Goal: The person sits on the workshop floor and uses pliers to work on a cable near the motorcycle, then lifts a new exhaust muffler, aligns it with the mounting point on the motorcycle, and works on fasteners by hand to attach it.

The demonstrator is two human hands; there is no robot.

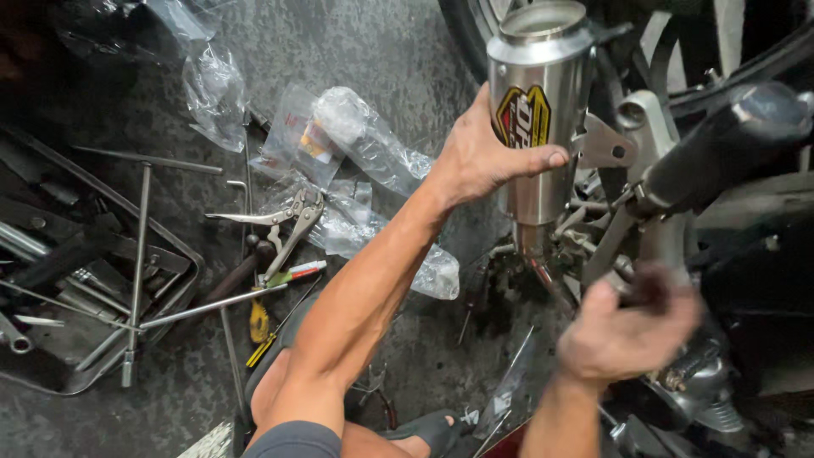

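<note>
Left grip [487, 153] on muffler [538, 102], above concrete floor [381, 51]

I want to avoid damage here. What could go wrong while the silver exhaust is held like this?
1. Only the left hand grips the silver exhaust; it might slip and fall on the concrete floor.
2. The right hand is blurred close to the motorcycle frame parts; fingers might be pinched.
3. Locking pliers and plastic bags lie near the foot, which might trip on them.

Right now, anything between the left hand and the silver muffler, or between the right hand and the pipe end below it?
Nothing at the left hand: it already grips the silver muffler. The right hand is blurred, just below and right of the narrow pipe end; no visible object lies between them, though motorcycle frame parts crowd that side.
</note>
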